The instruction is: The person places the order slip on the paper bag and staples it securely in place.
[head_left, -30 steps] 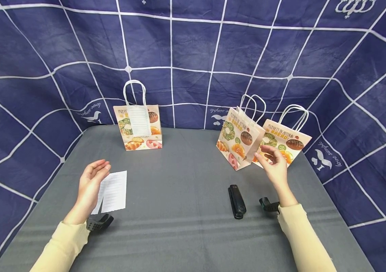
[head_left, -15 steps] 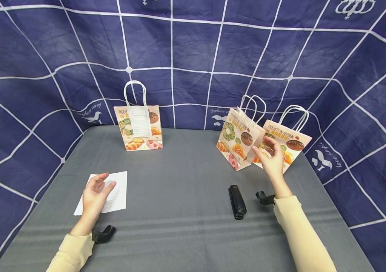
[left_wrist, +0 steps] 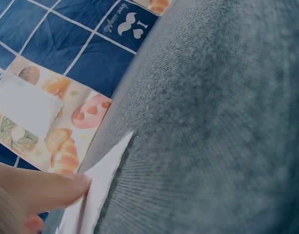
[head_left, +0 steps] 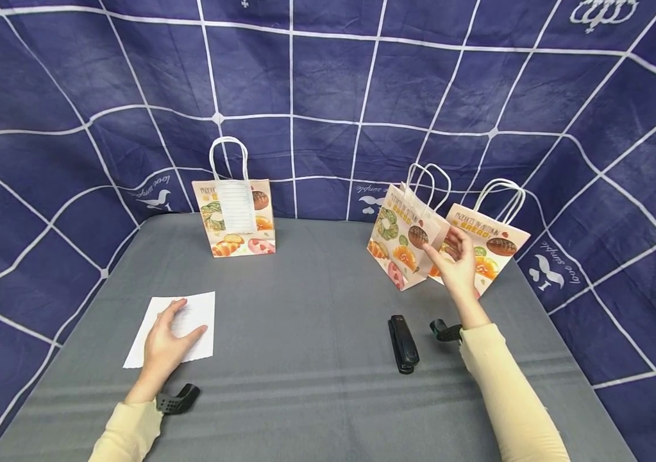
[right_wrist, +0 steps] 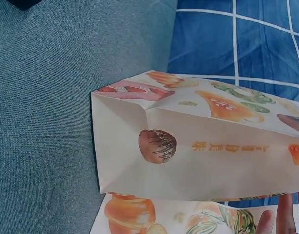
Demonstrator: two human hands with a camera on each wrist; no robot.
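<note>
right hand at the side panel of the middle bag

worktop: grey surface; carries all items below.

middle bag: printed paper carrier, standing near the far edge, right of centre. its long axis rises from the base to the white handles. the front panel is angled toward the left edge; the side panel faces the right hand.

right bag: same print, just beside the middle bag, toward the far right corner; partly hidden by the right hand.

left bag: upright near the far left corner, well apart from the other two. a lined slip covers part of its front.

right hand: nearer of the two to the middle bag, which lies forward and to its left. thumb and fingers are apart, at the bag's right-hand edge; contact cannot be confirmed. judgement: this offset is the governing relation for the right hand.

left hand: above the loose paper by the left edge; thumb and fingers spread. contact cannot be confirmed.

stapler: black, on the near side of the middle bag; long axis runs roughly from near edge to far edge.
</note>
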